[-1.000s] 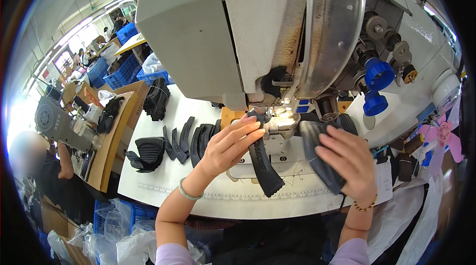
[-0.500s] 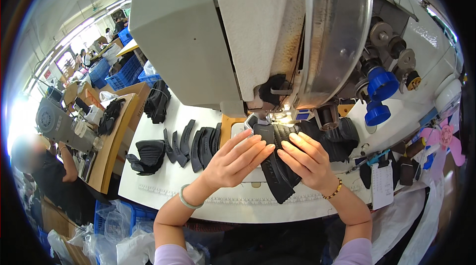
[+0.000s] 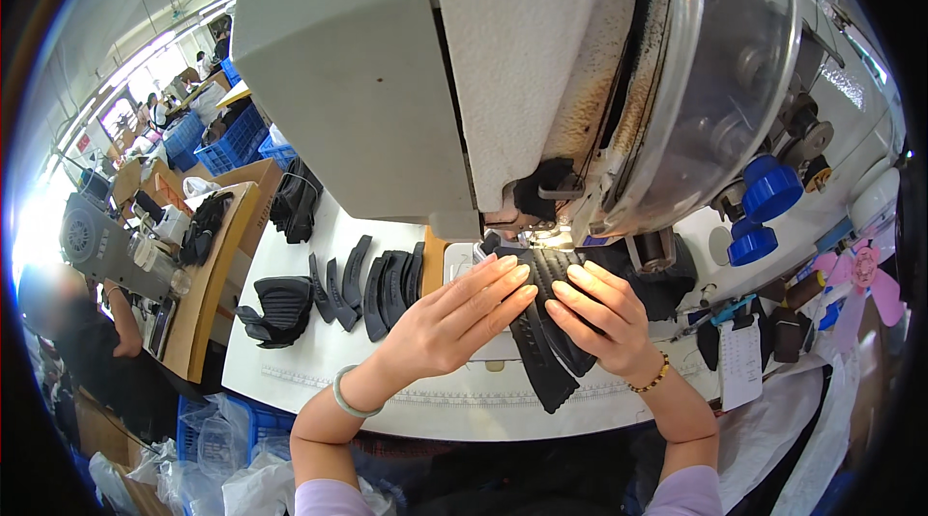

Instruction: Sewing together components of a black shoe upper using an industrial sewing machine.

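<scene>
Two long black curved pieces (image 3: 543, 342) lie stacked on the bed of a grey sewing machine (image 3: 464, 81), their far ends under its lit needle area. My left hand (image 3: 454, 318) rests flat on the left side of them, fingers together and stretched toward the needle. My right hand (image 3: 599, 313) presses down on their right side, fingertips close to the left hand's. A pale bangle sits on my left wrist, a bead bracelet on my right.
More black curved pieces (image 3: 372, 279) lie in a row on the white table (image 3: 290, 361) to the left, beside a black stack (image 3: 271, 308). Blue spools (image 3: 764, 202) stand at the right. A person sits at the far left by a wooden bench (image 3: 208, 294).
My right hand brought its black piece from the right onto the other piece. Both hands now press the stacked pieces together closer to the needle, and the view has moved nearer to the machine.
</scene>
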{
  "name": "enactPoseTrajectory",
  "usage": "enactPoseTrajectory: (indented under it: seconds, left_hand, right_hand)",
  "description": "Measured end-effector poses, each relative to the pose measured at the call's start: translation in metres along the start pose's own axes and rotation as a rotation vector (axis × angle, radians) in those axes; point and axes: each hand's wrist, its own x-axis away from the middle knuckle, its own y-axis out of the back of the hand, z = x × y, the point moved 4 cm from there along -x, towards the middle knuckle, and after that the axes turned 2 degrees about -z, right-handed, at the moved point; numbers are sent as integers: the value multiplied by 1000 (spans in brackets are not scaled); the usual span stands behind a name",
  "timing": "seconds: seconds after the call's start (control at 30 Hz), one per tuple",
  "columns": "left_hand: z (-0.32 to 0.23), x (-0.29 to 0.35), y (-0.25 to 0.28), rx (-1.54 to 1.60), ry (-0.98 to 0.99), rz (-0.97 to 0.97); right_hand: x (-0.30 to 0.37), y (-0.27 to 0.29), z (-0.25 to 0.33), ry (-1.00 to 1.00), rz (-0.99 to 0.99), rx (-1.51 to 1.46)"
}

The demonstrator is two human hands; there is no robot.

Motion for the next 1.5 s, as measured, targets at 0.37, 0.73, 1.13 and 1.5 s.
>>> enactPoseTrajectory:
  seconds: [0.37,0.73,1.13,1.5]
  left_hand:
    - [5,-10,4,99,122,61]
    - [6,-8,-5,75,89,-30]
    - [6,-10,-6,74,90,-62]
    - [4,-7,-14,35,112,-110]
  right_hand:
    - [-12,7,-9,-79,42,-137]
    - [-2,-2,-9,-112,-15,-123]
    - [-2,-1,-12,-114,-11,-79]
    - [-10,-2,-17,-188,-94,-182]
